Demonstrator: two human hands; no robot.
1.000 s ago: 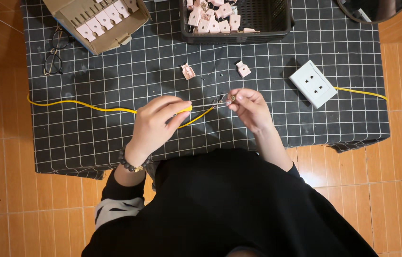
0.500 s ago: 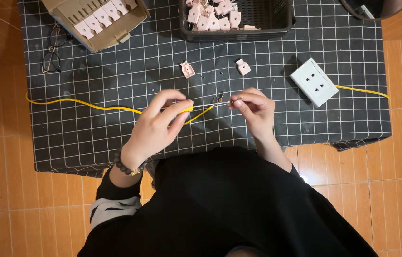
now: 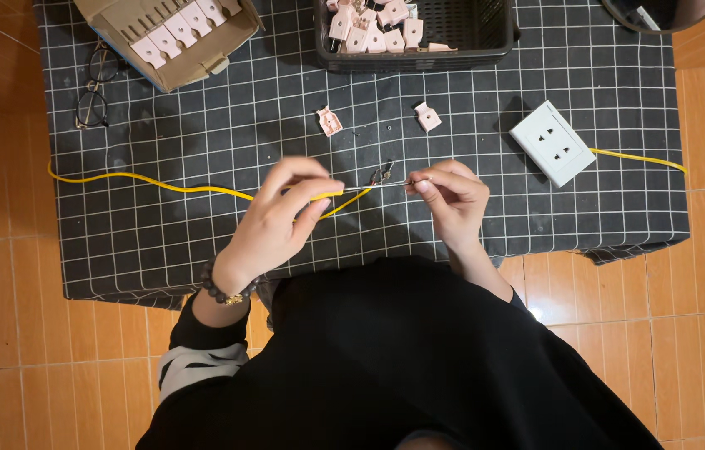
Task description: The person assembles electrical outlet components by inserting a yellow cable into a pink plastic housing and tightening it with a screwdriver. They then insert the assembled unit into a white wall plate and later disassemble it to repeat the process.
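My left hand (image 3: pixel 281 218) pinches the end of a yellow cable (image 3: pixel 160 182) that runs off to the left over a black checked cloth (image 3: pixel 202 250). From that end a thin bare wire (image 3: pixel 373 185) stretches to the right. My right hand (image 3: pixel 448 200) pinches the tip of this wire between thumb and fingers. A small metal clip (image 3: pixel 385 172) sits on the cloth just behind the wire. Two pink plug parts (image 3: pixel 330 122) (image 3: pixel 428 117) lie further back.
A white wall socket (image 3: pixel 552 142) with a yellow cable (image 3: pixel 640 158) lies at the right. A black basket (image 3: pixel 469 33) of pink plug parts stands at the back, a cardboard box (image 3: pixel 170 37) of pink parts at the back left, eyeglasses (image 3: pixel 92 92) beside it.
Both hands have stayed on the cable and wire. My right hand's fingers have shifted slightly along the wire tip, as if twisting it.
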